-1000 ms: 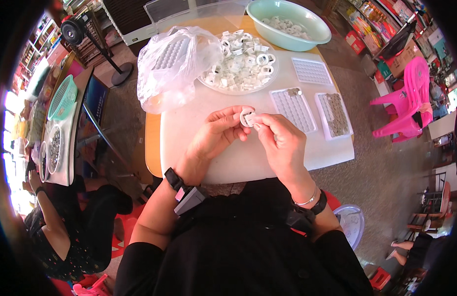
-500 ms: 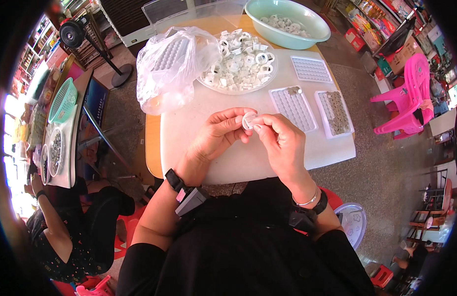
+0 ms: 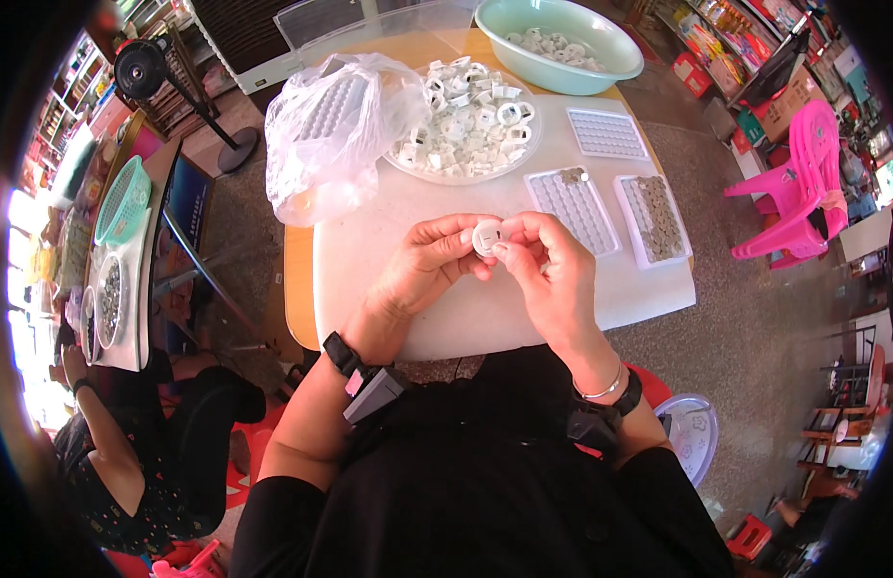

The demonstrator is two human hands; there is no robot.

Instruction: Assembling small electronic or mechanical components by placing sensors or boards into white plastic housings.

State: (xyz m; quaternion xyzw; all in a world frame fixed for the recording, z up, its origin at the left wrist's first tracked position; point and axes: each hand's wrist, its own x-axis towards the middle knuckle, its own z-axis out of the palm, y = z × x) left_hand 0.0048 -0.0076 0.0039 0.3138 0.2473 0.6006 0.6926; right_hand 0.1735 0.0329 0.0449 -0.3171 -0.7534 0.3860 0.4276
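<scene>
Above the near part of the table, a small round white plastic part (image 3: 486, 237) with a dark slot in its face is pinched between my two hands. My left hand (image 3: 429, 256) grips it from the left with thumb and fingers. From the right, my right hand (image 3: 554, 272) has thumb and index finger closed at the part's edge; whether a smaller piece is between those fingertips I cannot make out. Just beyond my right hand lies a white tray (image 3: 586, 220) of round hollows with a few grey discs at its far end. Beside it, another white tray (image 3: 624, 227) is filled with grey discs.
A shallow clear bowl (image 3: 456, 179) heaped with white plastic parts stands beyond my hands. Left of it sits a clear plastic bag (image 3: 316, 159) with trays inside. A third tray (image 3: 608, 135) and a pale green basin (image 3: 562, 75) are farther back. Another person (image 3: 128, 472) sits at left.
The white part has turned slightly, so its face and dark slot show more plainly. My right fingertips have shifted a little along its edge. Both hands stay in nearly the same place.
</scene>
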